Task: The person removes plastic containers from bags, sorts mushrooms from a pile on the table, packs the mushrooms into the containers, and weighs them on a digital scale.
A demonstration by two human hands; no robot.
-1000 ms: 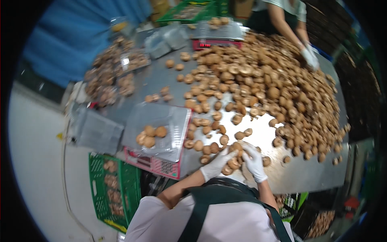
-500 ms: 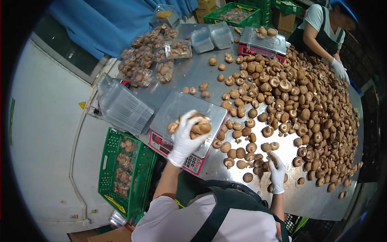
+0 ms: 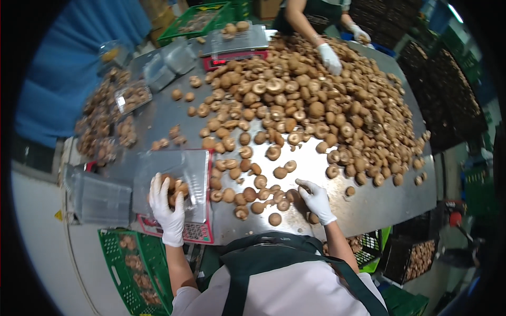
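Over the red-edged scale (image 3: 196, 231) at my left, my left grip (image 3: 169, 213) curved about a small cluster of mushrooms (image 3: 182, 188) that seemed to lie in a clear tray (image 3: 196, 198); my fingers hid so much that I could not tell whether it was clasping them or just resting there. Out to the right, my right grip (image 3: 316, 203) was loosely spread, with nothing pinched that I could see, and a loose mushroom (image 3: 313, 218) sat just beside the palm. I judged these caps light and springy but easily bruised or torn at the rim, best taken gently round the sides, and dry enough not to slide much in my gloves; the thin tray would probably flex if squeezed. More mushrooms lay scattered on the steel desk (image 3: 358, 221) between my hands, and beyond them a big heap (image 3: 316, 110) spread toward the far side, where a co-worker's gloved hand (image 3: 330, 59) was at it. Farther left, the filled clear packs (image 3: 105, 116) blurred together, so I could not count them. The green crate (image 3: 108, 253) ran down to the lower edge, and the co-worker's head was cut off at the top.
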